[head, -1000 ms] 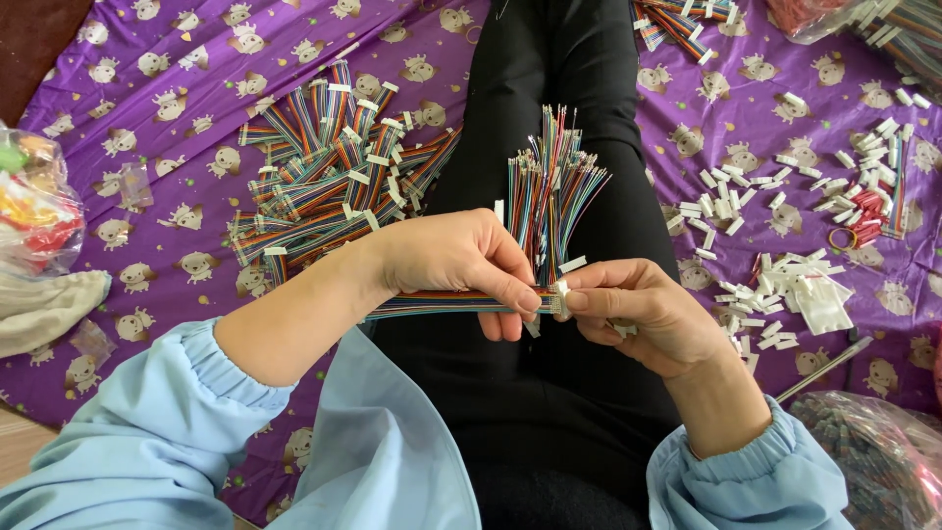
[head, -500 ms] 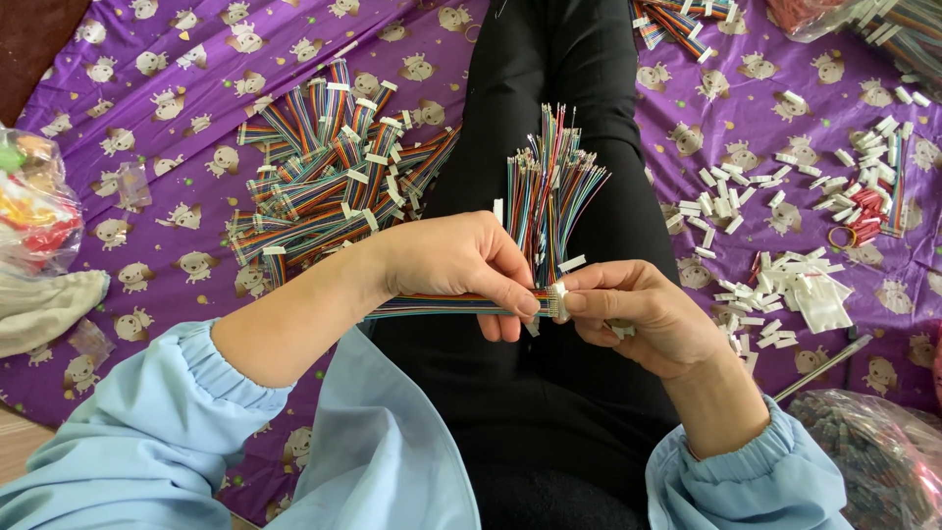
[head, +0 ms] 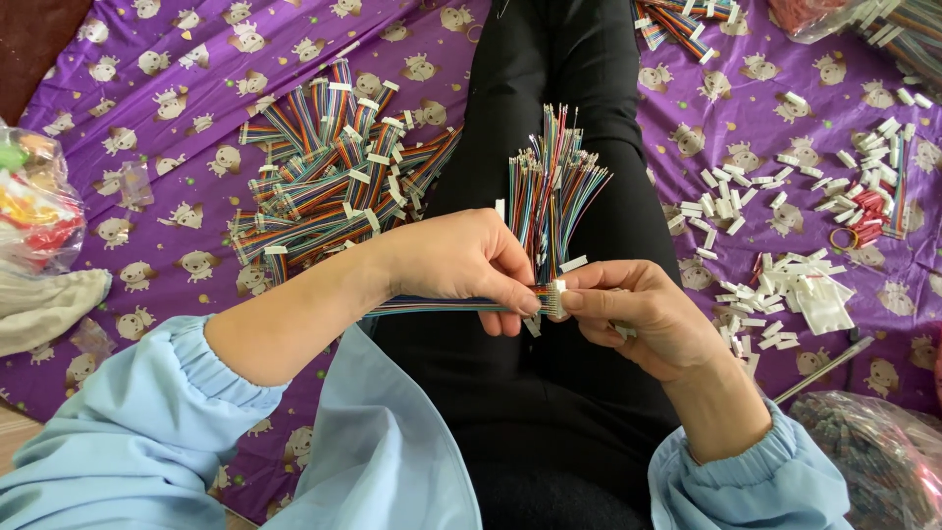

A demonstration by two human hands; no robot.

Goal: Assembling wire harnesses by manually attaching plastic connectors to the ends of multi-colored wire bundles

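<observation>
A purple patterned cloth (head: 196, 285) is spread across the whole scene, and black-clad legs (head: 559, 59) are stretched out over its middle. Left of the legs, a large heap of rainbow-coloured ribbon cables (head: 334, 177) with white ends is piled on the cloth. Right of the legs, small white connector housings (head: 775, 285) are scattered, and a further bundle of cables (head: 677, 18) is seen at the top edge. A clear plastic bag (head: 34, 201) with coloured contents is found far to the left of the legs, and another bag (head: 873, 451) far to the lower right.

Above the legs, a sheaf of loose coloured wires (head: 554, 186) is held upright. The left hand (head: 456, 260) is closed over a flat ribbon cable (head: 432, 306), which is pinched between thumb and fingers and lies roughly level. The right hand (head: 643, 319) is closed too, its thumb and forefinger pressed on a small white connector (head: 552, 297) at the end of that cable. The two hands are nearly touching at the connector. Pale blue sleeves (head: 147, 432) are worn on both arms.
</observation>
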